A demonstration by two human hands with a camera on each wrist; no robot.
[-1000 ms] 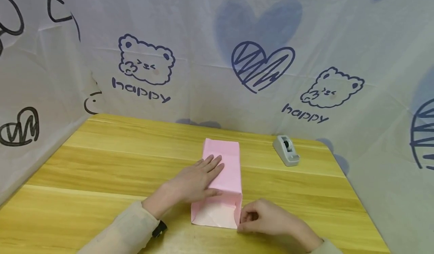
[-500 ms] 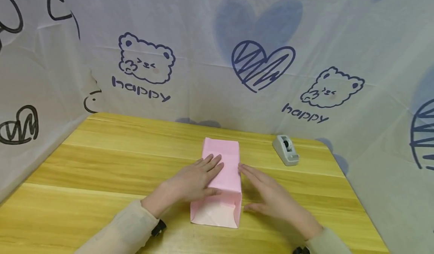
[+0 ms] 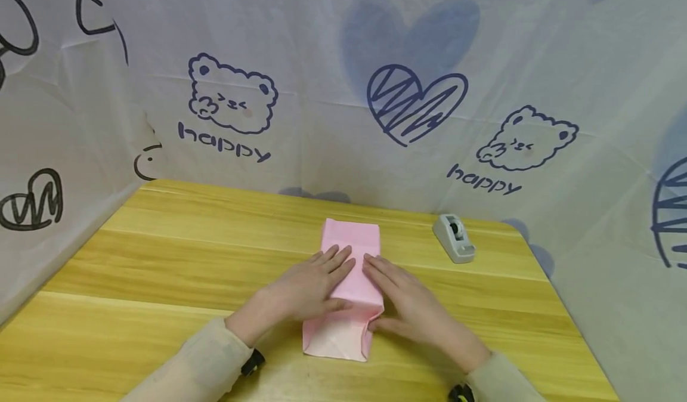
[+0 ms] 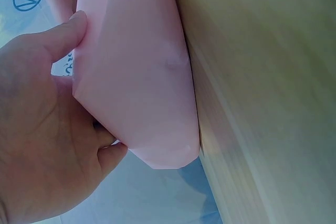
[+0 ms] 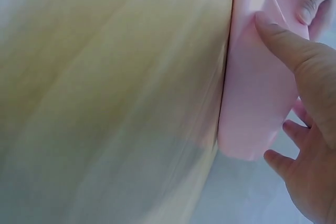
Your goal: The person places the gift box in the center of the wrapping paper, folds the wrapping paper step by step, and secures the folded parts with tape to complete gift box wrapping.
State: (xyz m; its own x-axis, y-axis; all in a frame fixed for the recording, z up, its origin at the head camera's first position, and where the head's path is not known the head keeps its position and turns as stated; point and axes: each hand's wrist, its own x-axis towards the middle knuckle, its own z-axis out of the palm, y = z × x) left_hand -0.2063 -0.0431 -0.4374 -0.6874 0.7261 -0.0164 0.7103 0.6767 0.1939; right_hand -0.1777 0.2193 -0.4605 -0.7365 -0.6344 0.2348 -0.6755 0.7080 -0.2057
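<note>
A pink paper bag (image 3: 358, 287) lies lengthwise on the table, its open end toward me and its pale inside showing. My left hand (image 3: 306, 287) rests on its top from the left, fingers spread, with the thumb near the open edge. From the right, my right hand (image 3: 415, 306) lays its fingertips over the top edge. Its thumb presses the right side wall inward near the opening, and the wall buckles there. In the right wrist view the thumb (image 5: 281, 40) dents the paper side (image 5: 254, 93). The left wrist view shows the opposite side (image 4: 142, 77) fairly smooth.
A grey-white tape dispenser (image 3: 454, 238) stands at the back right of the wooden table (image 3: 177, 259). Behind and at both sides hangs a pale cloth (image 3: 322, 44) printed with hearts and bears.
My right hand has moved from the bag's front right corner up along its right side and onto the top edge. The right wall now bends inward. My left hand has stayed put.
</note>
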